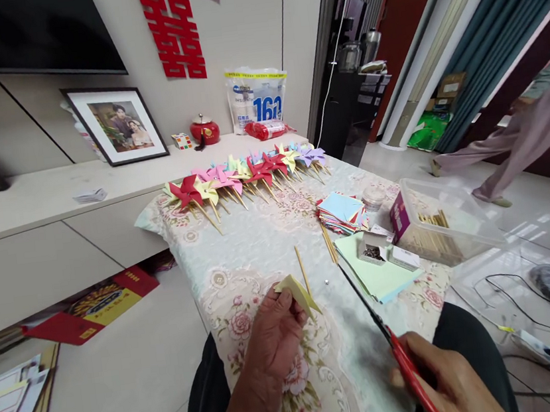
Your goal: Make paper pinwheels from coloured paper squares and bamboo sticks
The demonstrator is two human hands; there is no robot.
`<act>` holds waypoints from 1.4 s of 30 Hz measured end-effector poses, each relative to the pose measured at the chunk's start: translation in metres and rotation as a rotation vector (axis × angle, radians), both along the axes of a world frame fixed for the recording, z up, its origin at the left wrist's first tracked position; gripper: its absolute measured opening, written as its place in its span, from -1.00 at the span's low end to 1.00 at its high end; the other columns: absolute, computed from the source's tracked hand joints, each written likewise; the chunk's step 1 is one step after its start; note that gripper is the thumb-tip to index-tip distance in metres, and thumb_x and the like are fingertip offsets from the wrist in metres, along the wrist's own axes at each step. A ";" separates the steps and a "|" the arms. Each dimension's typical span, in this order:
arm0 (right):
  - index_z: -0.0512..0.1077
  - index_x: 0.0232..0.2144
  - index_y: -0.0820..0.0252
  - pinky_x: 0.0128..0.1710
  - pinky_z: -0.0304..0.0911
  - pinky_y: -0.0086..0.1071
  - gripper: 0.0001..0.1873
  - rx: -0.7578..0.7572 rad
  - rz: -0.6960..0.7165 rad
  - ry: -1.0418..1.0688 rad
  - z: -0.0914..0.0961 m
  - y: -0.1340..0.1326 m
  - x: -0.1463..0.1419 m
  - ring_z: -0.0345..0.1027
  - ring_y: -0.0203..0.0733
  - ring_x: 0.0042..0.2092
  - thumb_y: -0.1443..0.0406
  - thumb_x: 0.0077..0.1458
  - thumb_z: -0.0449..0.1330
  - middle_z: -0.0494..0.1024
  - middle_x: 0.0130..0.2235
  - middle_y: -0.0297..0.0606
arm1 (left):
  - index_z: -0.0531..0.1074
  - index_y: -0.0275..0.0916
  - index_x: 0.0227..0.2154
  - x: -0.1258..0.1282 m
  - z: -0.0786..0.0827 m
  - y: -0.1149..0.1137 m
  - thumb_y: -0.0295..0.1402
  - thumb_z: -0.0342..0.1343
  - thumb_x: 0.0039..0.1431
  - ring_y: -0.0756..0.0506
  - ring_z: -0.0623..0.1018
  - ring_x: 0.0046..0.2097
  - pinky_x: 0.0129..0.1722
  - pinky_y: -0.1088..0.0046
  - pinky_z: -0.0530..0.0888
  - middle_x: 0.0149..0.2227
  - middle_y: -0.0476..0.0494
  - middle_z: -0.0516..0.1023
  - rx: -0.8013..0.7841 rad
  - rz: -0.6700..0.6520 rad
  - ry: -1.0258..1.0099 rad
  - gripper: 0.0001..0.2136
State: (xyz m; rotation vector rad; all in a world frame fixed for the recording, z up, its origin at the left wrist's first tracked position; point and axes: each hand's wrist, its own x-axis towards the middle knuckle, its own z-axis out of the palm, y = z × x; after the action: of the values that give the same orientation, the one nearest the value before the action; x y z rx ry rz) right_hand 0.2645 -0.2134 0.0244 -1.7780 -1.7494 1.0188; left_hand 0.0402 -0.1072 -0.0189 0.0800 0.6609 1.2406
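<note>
My left hand (275, 329) is closed, pinching a piece of pale yellow paper (295, 290) with folded or cut corners above the tablecloth. Beside the paper lies one wooden stick (302, 266). My right hand (440, 373) grips red-handled scissors (408, 367), seen nearly edge-on, their dark narrow blades pointing forward and left. Between the hands lies a tiny silvery piece (327, 282), too small to make out. Several sticks (329, 245) rest past the blade tips. Colourful paper pinwheels (255, 171) on sticks lie along the far side of the table.
A stack of coloured paper squares (340, 210) sits right of centre. Nearer are green sheets (382, 286) bearing an open small box of metal pieces (373, 251). A clear plastic bin (473, 228) holds sticks. Behind runs a white cabinet (136, 176). A person (526, 128) stands at right.
</note>
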 end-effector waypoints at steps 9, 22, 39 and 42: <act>0.42 -0.31 0.14 -0.42 0.21 -0.31 -0.70 0.224 -0.026 -0.673 -0.009 0.034 0.006 0.54 -0.01 -0.36 0.10 0.30 0.01 0.61 -0.32 -0.13 | 0.49 -0.27 -0.43 0.002 -0.005 0.005 -0.43 0.53 -0.27 0.07 0.48 -0.46 -0.48 0.58 0.43 -0.45 0.03 0.54 0.057 0.013 -0.005 -0.66; 0.41 -0.31 0.14 -0.36 0.21 -0.27 -0.77 0.217 0.031 -0.618 0.002 0.049 -0.003 0.50 0.03 -0.28 0.20 0.30 0.02 0.54 -0.30 -0.16 | 0.47 -0.31 -0.48 0.005 0.001 0.006 -0.50 0.54 -0.35 0.07 0.47 -0.49 -0.52 0.59 0.44 -0.48 0.03 0.52 0.041 0.031 0.009 -0.64; 0.49 -0.29 0.21 -0.43 0.09 -0.42 -0.75 0.097 0.192 0.435 0.004 0.192 -0.031 0.22 -0.29 -0.42 0.17 0.05 0.33 0.43 -0.45 -0.39 | 0.43 -0.28 -0.45 -0.001 0.018 0.079 -0.30 0.44 -0.17 0.07 0.36 -0.50 -0.48 0.58 0.29 -0.54 0.04 0.44 0.280 -0.225 0.461 -0.70; 0.46 -0.31 0.20 -0.44 0.13 -0.41 -0.80 0.086 0.118 0.546 -0.011 0.193 -0.030 0.23 -0.30 -0.45 0.25 0.00 0.35 0.42 -0.48 -0.42 | 0.43 -0.28 -0.45 0.011 0.014 0.090 -0.28 0.42 -0.17 0.06 0.37 -0.50 -0.47 0.56 0.29 -0.57 0.03 0.44 0.319 -0.232 0.483 -0.70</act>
State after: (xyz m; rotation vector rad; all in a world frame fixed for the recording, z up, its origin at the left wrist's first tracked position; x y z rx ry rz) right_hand 0.2342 -0.0203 0.0138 -1.2006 -1.5283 1.3056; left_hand 0.0516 -0.0175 -0.0047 0.7202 0.8349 1.0965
